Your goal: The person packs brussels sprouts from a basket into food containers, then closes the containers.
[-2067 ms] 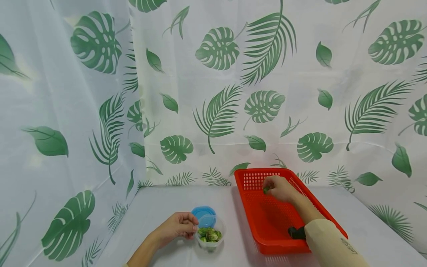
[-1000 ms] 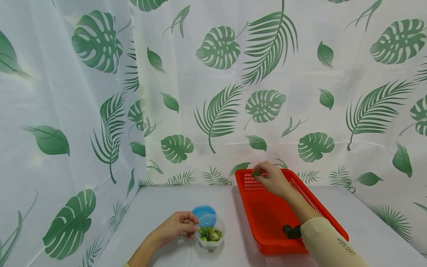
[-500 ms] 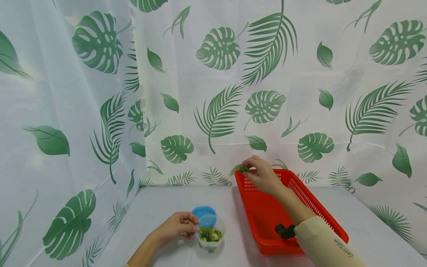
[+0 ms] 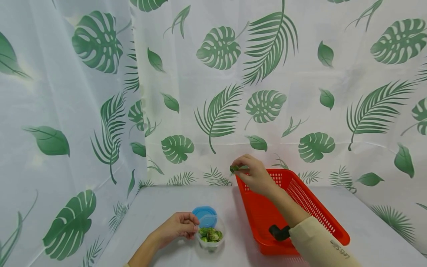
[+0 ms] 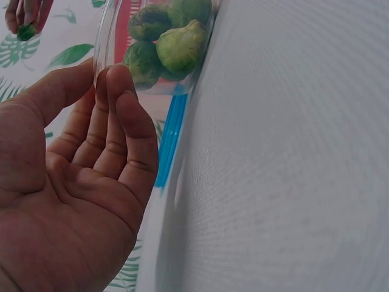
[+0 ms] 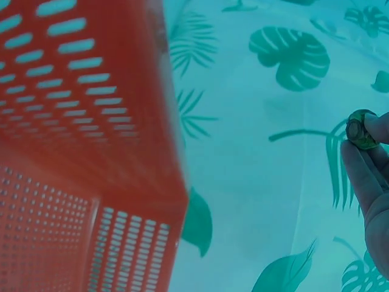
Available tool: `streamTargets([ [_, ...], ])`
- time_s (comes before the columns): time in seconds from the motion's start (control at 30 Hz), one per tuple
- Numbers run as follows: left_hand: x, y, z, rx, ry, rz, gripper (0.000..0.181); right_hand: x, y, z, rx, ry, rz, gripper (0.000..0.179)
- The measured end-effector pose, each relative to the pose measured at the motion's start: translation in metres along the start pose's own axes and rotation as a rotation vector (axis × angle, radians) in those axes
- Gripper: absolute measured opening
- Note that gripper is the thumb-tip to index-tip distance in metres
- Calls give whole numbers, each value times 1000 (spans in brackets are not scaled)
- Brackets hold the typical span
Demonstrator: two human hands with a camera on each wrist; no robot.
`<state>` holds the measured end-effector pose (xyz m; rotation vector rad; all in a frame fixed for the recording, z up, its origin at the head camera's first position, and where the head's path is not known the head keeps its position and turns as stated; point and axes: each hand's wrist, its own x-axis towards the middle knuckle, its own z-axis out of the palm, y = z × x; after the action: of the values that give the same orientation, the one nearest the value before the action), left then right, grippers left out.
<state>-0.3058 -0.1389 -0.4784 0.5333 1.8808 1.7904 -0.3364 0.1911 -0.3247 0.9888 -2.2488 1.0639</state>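
My right hand pinches a Brussels sprout between thumb and fingertips, raised over the far left corner of a red plastic basket. The right wrist view shows the same Brussels sprout at the fingertips, apart from the basket wall. On the left, my left hand holds the rim of a small clear plastic container between thumb and fingers. Several Brussels sprouts lie inside that container. Its far side overlaps a blue lid.
The red basket stands right of the container on a white-covered table. A black device shows by the right sleeve, over the basket's near end. Leaf-printed curtains hang behind and on the left.
My right hand has lifted the Brussels sprout from inside the basket, moving left and up to its far left corner. My left hand and the container have stayed in place.
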Motion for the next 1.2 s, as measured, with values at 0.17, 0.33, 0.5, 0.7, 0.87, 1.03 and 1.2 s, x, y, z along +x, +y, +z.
streamTargets([
  [0.17, 0, 1, 1, 1, -2, 6, 35, 2, -8, 6, 45, -1, -13, 24],
  [0.33, -1, 2, 1, 3, -4, 8, 34, 4, -15, 11, 72, -8, -27, 23],
  [0.5, 0, 1, 1, 0, -3, 6, 37, 5, -21, 15, 95, -15, -37, 23],
  [0.7, 0, 1, 1, 1, 0, 3, 37, 5, -23, 19, 120, -16, -43, 22],
  [0.87, 0, 1, 1, 1, 1, 4, 34, 5, -27, 23, 140, -14, -24, 21],
  [1.03, -1, 2, 1, 6, 0, 7, 33, 4, -28, 27, 153, -9, -14, 20],
  [1.2, 0, 0, 1, 7, -4, 9, 33, 2, -29, 31, 171, -12, 5, 21],
])
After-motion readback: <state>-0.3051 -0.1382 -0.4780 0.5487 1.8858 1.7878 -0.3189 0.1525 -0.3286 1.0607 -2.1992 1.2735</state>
